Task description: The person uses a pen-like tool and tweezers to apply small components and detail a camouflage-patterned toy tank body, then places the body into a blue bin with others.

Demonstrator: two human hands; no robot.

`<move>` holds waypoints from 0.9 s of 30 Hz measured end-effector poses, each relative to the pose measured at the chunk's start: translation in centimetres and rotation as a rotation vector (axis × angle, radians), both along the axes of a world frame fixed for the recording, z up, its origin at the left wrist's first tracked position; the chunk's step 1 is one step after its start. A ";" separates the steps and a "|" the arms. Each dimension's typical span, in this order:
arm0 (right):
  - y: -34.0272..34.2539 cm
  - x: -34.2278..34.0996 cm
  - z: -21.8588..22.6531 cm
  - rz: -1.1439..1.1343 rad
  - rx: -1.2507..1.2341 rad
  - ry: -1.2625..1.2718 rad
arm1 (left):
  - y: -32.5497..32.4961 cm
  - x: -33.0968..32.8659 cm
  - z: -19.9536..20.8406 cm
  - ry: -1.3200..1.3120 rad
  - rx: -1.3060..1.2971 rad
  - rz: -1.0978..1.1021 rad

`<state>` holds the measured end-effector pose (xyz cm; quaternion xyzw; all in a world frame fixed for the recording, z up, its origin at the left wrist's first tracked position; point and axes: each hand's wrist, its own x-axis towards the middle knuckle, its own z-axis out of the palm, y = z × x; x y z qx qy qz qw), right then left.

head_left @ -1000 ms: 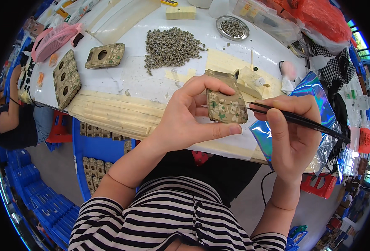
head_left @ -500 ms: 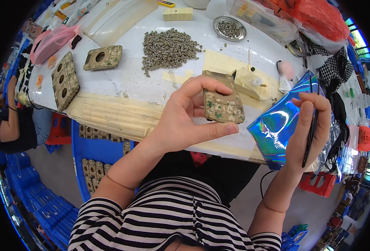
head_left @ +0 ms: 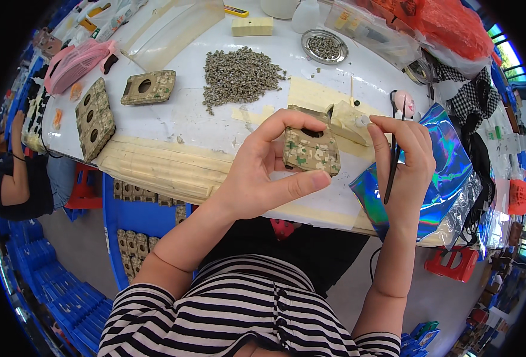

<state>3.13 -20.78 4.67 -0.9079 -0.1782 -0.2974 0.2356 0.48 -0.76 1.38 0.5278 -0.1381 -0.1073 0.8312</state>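
Note:
My left hand [head_left: 263, 166] grips a camouflage-patterned rectangular case [head_left: 311, 153] by its edges, thumb below and index finger across its top. The case has a dark round hole near its far end. A pair of black tweezers [head_left: 392, 160] lies along the fingers of my right hand [head_left: 407, 154], tips pointing up and away. My right thumb and index fingertips are at the small white cap [head_left: 363, 121] on the tape-wrapped block [head_left: 346, 122]; whether they pinch something there I cannot make out. A thin stick [head_left: 352, 89] stands up behind the block.
Behind my left hand lies a pile of small metal pieces [head_left: 242, 77]; more sit in a round metal dish [head_left: 324, 47]. Two camouflage cases [head_left: 148, 87] [head_left: 94, 119] rest at the left. Shiny blue film [head_left: 447, 160] lies under my right hand. A blue tray [head_left: 150, 214] holds several cases below the table edge.
My right hand has moved left with the tweezers, bringing its fingertips to the white cap on the block. The case in my left hand has shifted slightly left.

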 end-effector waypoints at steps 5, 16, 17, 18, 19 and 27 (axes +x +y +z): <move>0.8 -1.0 1.3 -0.020 0.123 -0.066 | 0.2 -0.1 -0.1 -0.004 0.013 -0.001; 2.9 -3.3 1.2 0.337 0.797 0.388 | 0.2 -0.2 0.0 -0.025 0.021 -0.021; 3.1 -3.2 1.2 0.327 0.799 0.410 | 0.2 -0.2 0.0 -0.020 0.017 -0.018; 3.1 -3.2 1.2 0.324 0.798 0.411 | 0.2 -0.2 0.1 -0.015 0.014 -0.015; 3.2 -3.3 1.2 0.316 0.796 0.412 | 0.2 -0.3 0.1 -0.009 0.009 -0.016; 3.3 -3.3 1.3 0.307 0.797 0.417 | 0.2 -0.3 0.0 -0.017 0.015 -0.011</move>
